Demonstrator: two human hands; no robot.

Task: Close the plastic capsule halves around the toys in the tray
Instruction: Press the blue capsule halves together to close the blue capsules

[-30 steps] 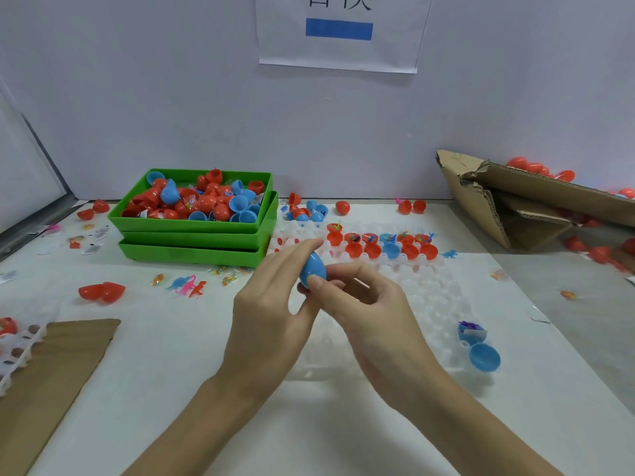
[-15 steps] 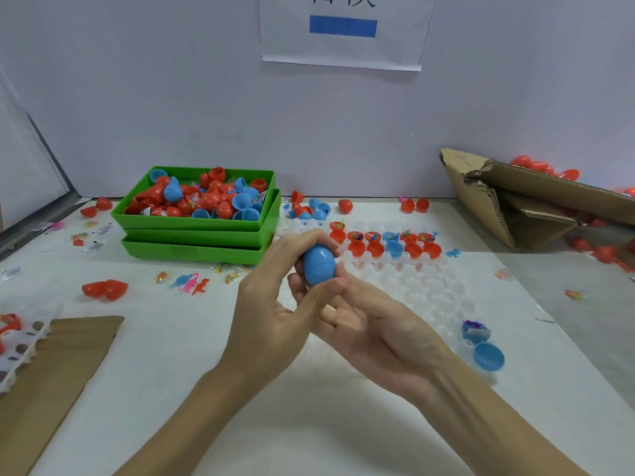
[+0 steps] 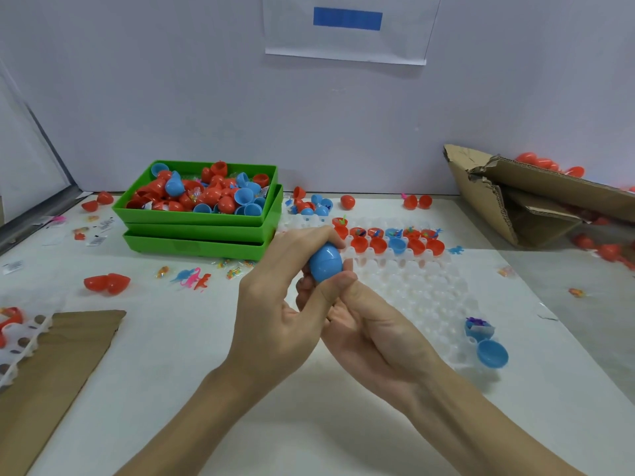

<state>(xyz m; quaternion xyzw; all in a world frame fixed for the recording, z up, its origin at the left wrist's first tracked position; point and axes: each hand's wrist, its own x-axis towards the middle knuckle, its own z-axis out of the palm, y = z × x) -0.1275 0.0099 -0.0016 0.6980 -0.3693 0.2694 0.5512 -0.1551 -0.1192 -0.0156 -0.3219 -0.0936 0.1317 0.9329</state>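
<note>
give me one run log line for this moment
step: closing capsule | left hand: grips blue capsule | right hand: grips same capsule from below | seam: halves joined | clear tray: open filled halves in far rows

left hand (image 3: 275,304): fingers curled over a blue capsule (image 3: 325,262), thumb pressing it
right hand (image 3: 371,331): palm up, thumb and fingers gripping the capsule below
</note>
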